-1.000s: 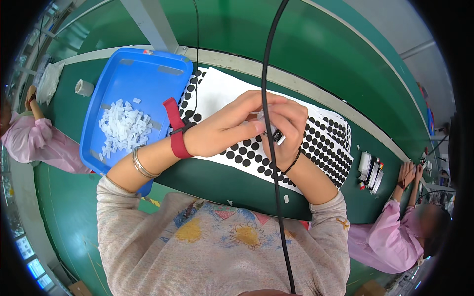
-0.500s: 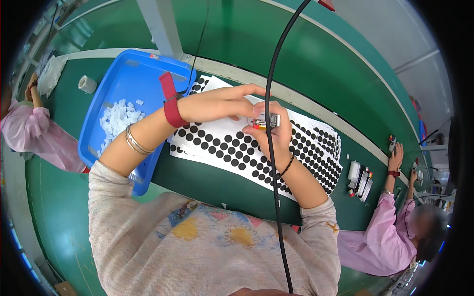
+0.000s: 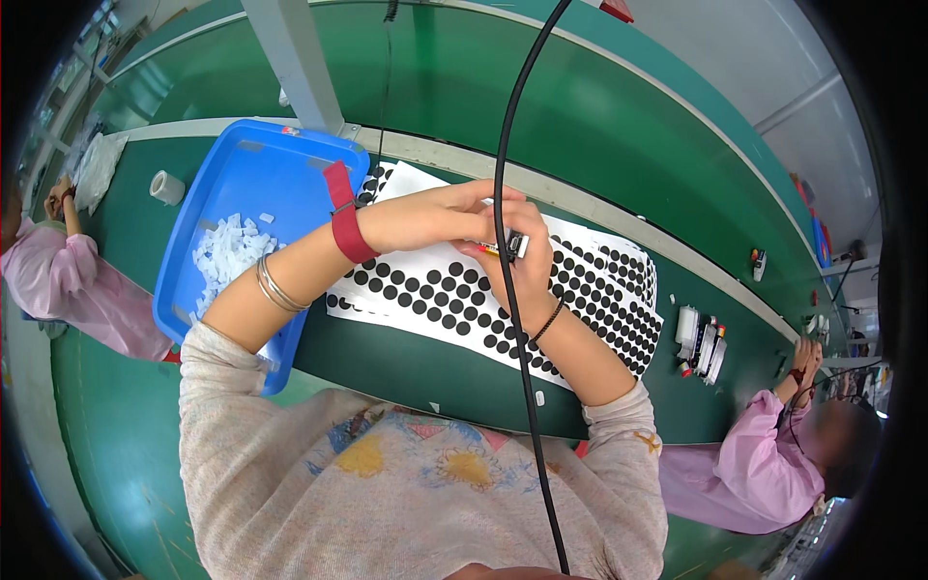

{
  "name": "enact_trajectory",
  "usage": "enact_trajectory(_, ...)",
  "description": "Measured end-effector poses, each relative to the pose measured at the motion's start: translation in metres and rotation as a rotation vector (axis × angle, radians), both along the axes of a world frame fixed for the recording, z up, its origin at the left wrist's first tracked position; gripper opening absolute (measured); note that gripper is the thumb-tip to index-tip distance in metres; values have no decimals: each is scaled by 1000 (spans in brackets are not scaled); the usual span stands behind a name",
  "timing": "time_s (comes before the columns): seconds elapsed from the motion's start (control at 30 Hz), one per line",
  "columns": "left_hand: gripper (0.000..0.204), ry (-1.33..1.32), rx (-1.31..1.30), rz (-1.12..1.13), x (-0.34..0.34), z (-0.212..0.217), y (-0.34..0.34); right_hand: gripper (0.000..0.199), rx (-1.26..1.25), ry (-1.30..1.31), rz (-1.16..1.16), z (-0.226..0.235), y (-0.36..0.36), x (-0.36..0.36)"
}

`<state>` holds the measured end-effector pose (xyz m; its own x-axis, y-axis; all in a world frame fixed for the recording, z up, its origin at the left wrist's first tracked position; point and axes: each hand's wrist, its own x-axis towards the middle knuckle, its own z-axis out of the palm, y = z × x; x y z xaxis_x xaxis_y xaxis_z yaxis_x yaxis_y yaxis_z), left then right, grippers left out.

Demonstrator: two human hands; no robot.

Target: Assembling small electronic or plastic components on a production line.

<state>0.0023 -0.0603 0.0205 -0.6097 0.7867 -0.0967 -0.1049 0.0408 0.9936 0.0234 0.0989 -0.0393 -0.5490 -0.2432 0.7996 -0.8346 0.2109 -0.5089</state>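
Over the sheets, my right hand [image 3: 528, 280] is closed around a small boxy device [image 3: 519, 245], black and pale with a bit of red and yellow. My left hand [image 3: 435, 217] reaches across from the left, its fingers bent over the device's upper side and meeting the right fingers. Much of the device is covered by fingers and by a black cable [image 3: 510, 290] that hangs across the view. Under both hands lie overlapping white sheets [image 3: 454, 309] with rows of black round dots. A red strap [image 3: 350, 226] circles my left wrist.
Left of the sheets stands a blue tray [image 3: 217, 174] with many small white pieces [image 3: 232, 249]. A white roll [image 3: 167, 188] lies beyond it. Several similar devices [image 3: 700, 343] lie to the right, another single device [image 3: 758, 264] farther off. Co-workers in pink sit on both sides.
My left fingers have curled further over the device, hiding more of it. The right co-worker's hand has drawn back from the far device, leaving it on the bench. The view has shifted slightly.
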Motion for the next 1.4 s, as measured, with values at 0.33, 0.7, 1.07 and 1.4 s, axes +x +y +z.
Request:
enact_trajectory(0.33, 70, 108, -3, 93, -16, 21, 6, 43, -364, -281, 191, 37, 17, -10)
enact_trajectory(0.7, 85, 1044, 244, 240, -20, 35, 36, 39, -508, -410, 204, 72, 42, -14)
enact_trajectory(1.07, 72, 1192, -386, 449, -73, -3, 20, 39, -591, -687, -113, 27, 30, -154)
enact_trajectory(1.4, 61, 1325, -666, -108, 15, 1, 6, 52, 421, -608, -876, -17, 5, -192)
